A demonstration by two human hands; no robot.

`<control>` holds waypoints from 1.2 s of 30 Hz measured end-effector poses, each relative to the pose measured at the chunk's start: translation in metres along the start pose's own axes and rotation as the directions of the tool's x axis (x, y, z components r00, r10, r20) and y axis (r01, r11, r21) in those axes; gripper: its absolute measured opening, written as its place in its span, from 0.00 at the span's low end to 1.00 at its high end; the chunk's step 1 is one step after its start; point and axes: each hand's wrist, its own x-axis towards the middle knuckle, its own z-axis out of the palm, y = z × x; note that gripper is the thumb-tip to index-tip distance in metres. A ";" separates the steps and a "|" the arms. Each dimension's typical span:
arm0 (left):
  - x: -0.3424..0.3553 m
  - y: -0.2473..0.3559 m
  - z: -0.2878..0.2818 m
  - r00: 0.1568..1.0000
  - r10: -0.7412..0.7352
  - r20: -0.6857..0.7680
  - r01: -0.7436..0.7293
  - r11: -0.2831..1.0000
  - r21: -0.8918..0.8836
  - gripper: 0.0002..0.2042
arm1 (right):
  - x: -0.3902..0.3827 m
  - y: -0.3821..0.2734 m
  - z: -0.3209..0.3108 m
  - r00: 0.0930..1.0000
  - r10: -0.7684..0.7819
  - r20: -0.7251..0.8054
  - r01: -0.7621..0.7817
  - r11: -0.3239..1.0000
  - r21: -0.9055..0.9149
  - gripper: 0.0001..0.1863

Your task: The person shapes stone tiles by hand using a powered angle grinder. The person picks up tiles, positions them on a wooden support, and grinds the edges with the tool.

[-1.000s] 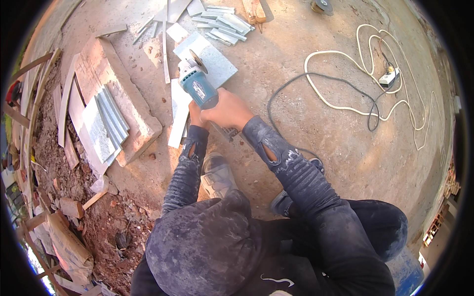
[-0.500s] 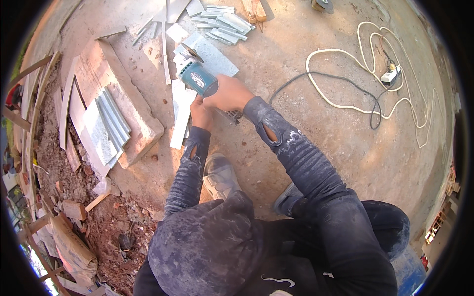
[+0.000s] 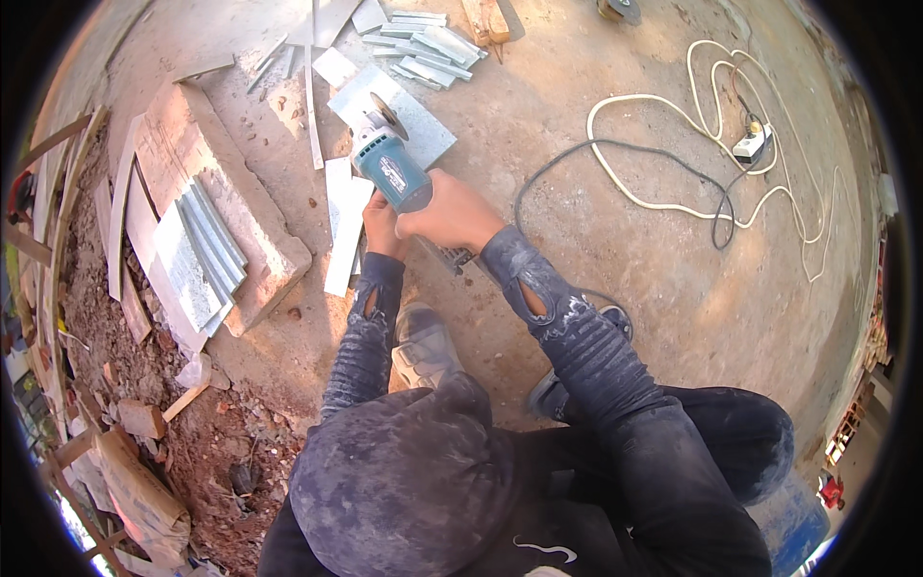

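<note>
A teal angle grinder [image 3: 392, 171] with a round cutting disc [image 3: 388, 115] is held in front of me, disc end pointing away. Wrapped round its rear body is my right hand [image 3: 454, 213], closed. My left hand [image 3: 382, 229] is closed against the grinder's left side; its fingertips are partly hidden. Beyond and under the disc lies a grey stone tile [image 3: 428, 135] on the ground. Long, narrow pale strips [image 3: 343, 252] lie just left of my left hand. Whether the disc is spinning, I cannot tell.
Several cut tile strips [image 3: 423, 46] are piled farther off. At left, stacked tiles [image 3: 199, 260] lean on a concrete block [image 3: 264, 226]. A white cable [image 3: 608, 173] loops at right beside a power strip [image 3: 752, 144]. Rubble [image 3: 240, 423] and a paper sack [image 3: 144, 490] lie lower left.
The grinder and both hands have drawn back slightly toward me. The disc has turned so that more of its face shows. My grip looks the same.
</note>
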 end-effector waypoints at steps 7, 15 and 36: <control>0.009 -0.008 -0.009 1.000 0.023 -0.017 -0.023 1.000 0.014 0.13 | 0.051 -0.026 -0.006 0.999 -0.036 0.036 0.038 0.998 -0.054 0.43; 0.000 0.006 0.004 1.000 -0.027 0.000 0.027 1.000 -0.003 0.16 | 0.040 -0.009 -0.020 0.996 -0.085 0.030 0.088 0.989 -0.120 0.39; 0.002 0.002 0.002 1.000 -0.006 -0.007 0.006 0.999 0.035 0.20 | 0.041 -0.018 -0.017 1.000 -0.020 0.006 0.021 0.997 -0.080 0.45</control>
